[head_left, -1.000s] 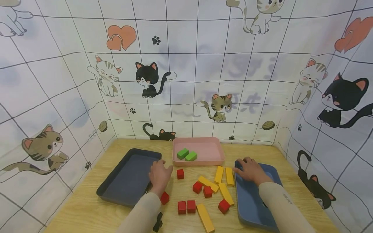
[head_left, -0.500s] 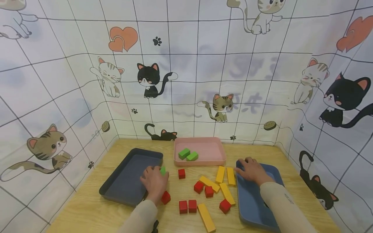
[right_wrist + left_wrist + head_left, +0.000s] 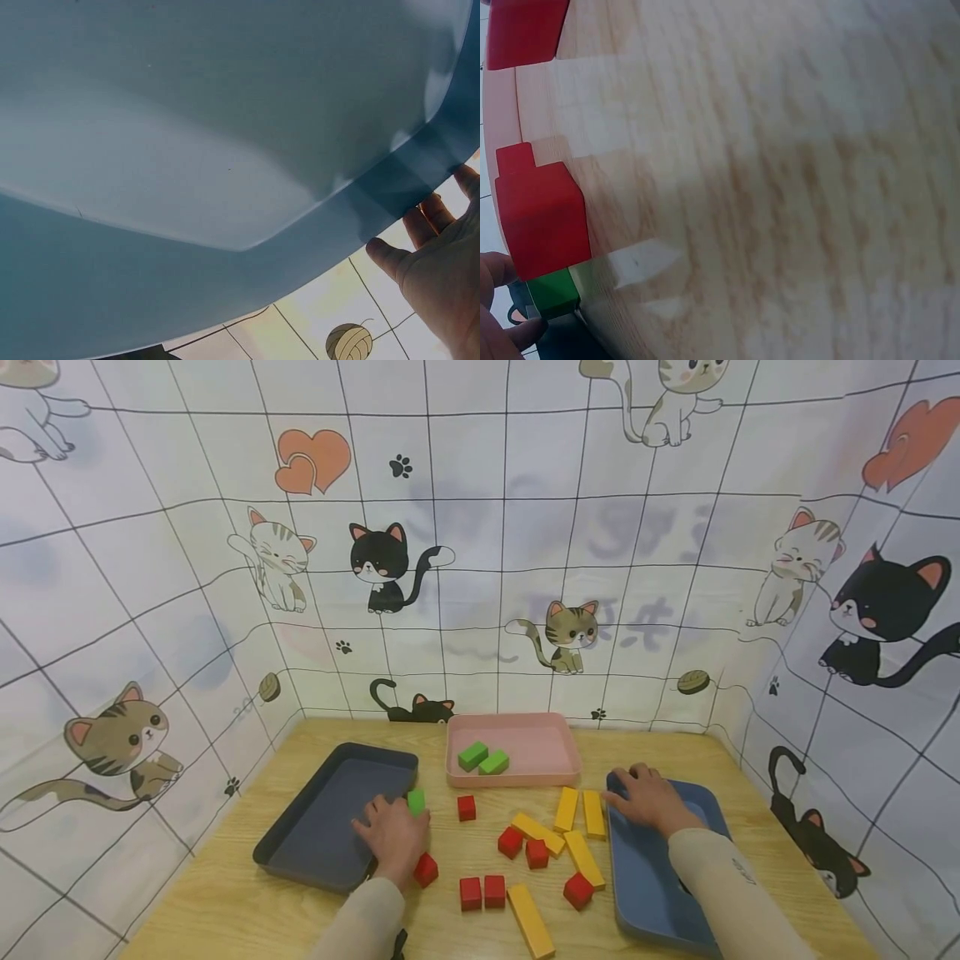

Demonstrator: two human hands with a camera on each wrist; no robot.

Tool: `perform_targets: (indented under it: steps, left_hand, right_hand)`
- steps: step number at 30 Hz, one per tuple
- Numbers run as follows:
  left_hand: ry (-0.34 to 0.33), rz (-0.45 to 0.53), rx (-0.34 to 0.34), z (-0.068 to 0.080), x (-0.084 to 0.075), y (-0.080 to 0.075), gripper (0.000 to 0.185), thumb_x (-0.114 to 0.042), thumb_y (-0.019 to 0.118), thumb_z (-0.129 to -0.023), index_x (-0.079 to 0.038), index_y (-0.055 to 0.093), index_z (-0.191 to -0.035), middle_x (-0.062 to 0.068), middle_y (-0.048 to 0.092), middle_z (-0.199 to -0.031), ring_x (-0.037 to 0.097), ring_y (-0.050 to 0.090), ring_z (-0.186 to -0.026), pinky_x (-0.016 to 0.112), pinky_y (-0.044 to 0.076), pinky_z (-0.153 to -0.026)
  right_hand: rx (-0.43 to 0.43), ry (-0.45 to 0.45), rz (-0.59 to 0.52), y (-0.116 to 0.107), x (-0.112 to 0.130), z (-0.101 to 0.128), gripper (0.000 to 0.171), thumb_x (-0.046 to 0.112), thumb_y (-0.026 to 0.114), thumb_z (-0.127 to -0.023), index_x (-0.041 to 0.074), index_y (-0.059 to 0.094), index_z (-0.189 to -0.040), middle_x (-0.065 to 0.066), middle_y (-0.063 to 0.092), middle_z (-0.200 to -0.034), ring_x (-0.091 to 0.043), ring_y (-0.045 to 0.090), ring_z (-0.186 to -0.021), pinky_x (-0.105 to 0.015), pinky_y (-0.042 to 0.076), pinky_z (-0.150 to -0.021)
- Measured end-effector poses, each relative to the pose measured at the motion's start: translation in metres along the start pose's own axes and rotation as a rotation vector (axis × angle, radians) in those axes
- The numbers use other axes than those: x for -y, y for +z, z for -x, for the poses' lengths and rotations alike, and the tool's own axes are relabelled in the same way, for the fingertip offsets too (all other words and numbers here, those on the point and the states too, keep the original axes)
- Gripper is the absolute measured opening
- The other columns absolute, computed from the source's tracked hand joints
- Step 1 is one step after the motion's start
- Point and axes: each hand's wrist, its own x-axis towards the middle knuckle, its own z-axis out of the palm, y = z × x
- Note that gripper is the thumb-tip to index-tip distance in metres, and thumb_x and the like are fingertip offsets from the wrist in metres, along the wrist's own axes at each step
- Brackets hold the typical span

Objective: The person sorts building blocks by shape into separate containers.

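In the head view my left hand [image 3: 393, 841] is low over the right edge of the dark tray [image 3: 330, 827], with thumb and forefinger around a small green block [image 3: 416, 802]. The left wrist view shows this green block [image 3: 555, 292] between two fingertips, partly behind a red cube [image 3: 544, 217]. Another red cube [image 3: 425, 870] lies close to that wrist. My right hand [image 3: 651, 797] rests over the far left corner of the blue tray [image 3: 622, 893]. Its fingers [image 3: 390, 259] lie along the rim in the right wrist view, loosely extended.
A pink tray [image 3: 555, 752] with two green blocks [image 3: 492, 763] stands at the back. Several red cubes [image 3: 470, 893] and yellow bars [image 3: 531, 920] lie loose between the side trays. Cat-printed cloth [image 3: 480, 543] encloses the wooden table [image 3: 217, 877].
My left hand has shifted left and toward me, uncovering the green block that it hid a second ago. The right hand has stayed on the blue tray.
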Motion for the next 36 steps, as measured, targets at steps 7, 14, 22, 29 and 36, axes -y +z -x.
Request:
perform_targets:
  steps: [7, 14, 22, 29, 36]
  left_hand:
    - [0.062, 0.018, 0.007, -0.001, -0.001, 0.004, 0.034, -0.028, 0.075, -0.083, 0.001, 0.072, -0.099, 0.030, 0.049, -0.126, 0.049, 0.035, -0.128, 0.075, 0.012, -0.104]
    - [0.161, -0.036, -0.008, -0.002, -0.004, 0.011, 0.037, -0.030, 0.080, -0.080, -0.002, 0.073, -0.103, 0.022, 0.052, -0.123, 0.042, 0.041, -0.120, 0.065, 0.027, -0.099]
    - [0.210, 0.070, -0.019, 0.001, -0.010, 0.010, 0.029, -0.020, 0.076, -0.081, 0.002, 0.069, -0.098, 0.017, 0.055, -0.100, 0.036, 0.051, -0.093, 0.052, 0.043, -0.076]
    - [0.138, 0.043, 0.031, 0.004, -0.014, 0.007, 0.029, -0.024, 0.076, -0.082, 0.003, 0.066, -0.087, 0.014, 0.056, -0.086, 0.034, 0.057, -0.082, 0.052, 0.047, -0.067]
    - [0.115, 0.010, 0.032, 0.005, -0.015, 0.005, 0.028, -0.024, 0.077, -0.080, 0.002, 0.066, -0.080, 0.013, 0.056, -0.078, 0.034, 0.058, -0.076, 0.052, 0.047, -0.066]
  right_hand:
    - [0.000, 0.004, -0.005, -0.001, 0.000, 0.000, 0.068, 0.053, 0.054, -0.097, 0.002, 0.048, -0.142, -0.035, 0.044, -0.132, -0.053, 0.044, -0.119, -0.067, 0.037, -0.096]
    - [0.002, -0.009, -0.005, -0.001, 0.001, 0.001, 0.066, 0.052, 0.055, -0.097, 0.003, 0.050, -0.140, -0.035, 0.045, -0.131, -0.053, 0.045, -0.117, -0.067, 0.038, -0.094]
    - [-0.010, -0.020, -0.015, 0.000, 0.001, 0.001, 0.065, 0.051, 0.055, -0.097, 0.003, 0.050, -0.140, -0.035, 0.045, -0.131, -0.054, 0.045, -0.117, -0.068, 0.038, -0.092]
    - [-0.013, -0.015, -0.001, 0.001, 0.001, 0.001, 0.067, 0.053, 0.055, -0.097, 0.002, 0.049, -0.141, -0.035, 0.044, -0.132, -0.054, 0.044, -0.119, -0.068, 0.037, -0.095]
    - [-0.006, -0.007, -0.003, -0.002, 0.003, 0.003, 0.066, 0.052, 0.055, -0.097, 0.003, 0.049, -0.140, -0.035, 0.044, -0.133, -0.054, 0.044, -0.119, -0.068, 0.037, -0.094]
